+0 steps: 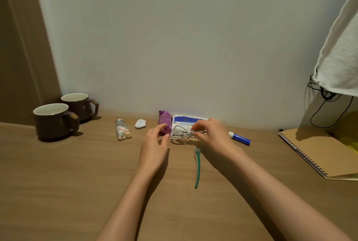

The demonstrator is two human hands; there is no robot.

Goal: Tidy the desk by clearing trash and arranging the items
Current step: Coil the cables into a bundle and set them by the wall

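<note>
A coiled white cable [181, 133] lies at the back middle of the wooden desk [77, 182], in front of a blue and white packet [186, 120]. My right hand [213, 134] pinches the cable's wound middle. My left hand [155, 143] hovers just left of the coil, fingers apart, holding nothing. A purple packet [164, 121] stands by the wall behind my left hand. A green razor [197, 167] lies between my forearms. Further left lie a small jar of pastel candies [122, 129] and a small white object [140, 123].
Two brown mugs [54, 120] [79, 106] stand at the back left. A blue glue stick [240, 138] lies right of my right hand. A spiral notebook [317, 153] sits at the right edge, under hanging white cloth [337, 47] and black cords [327, 105].
</note>
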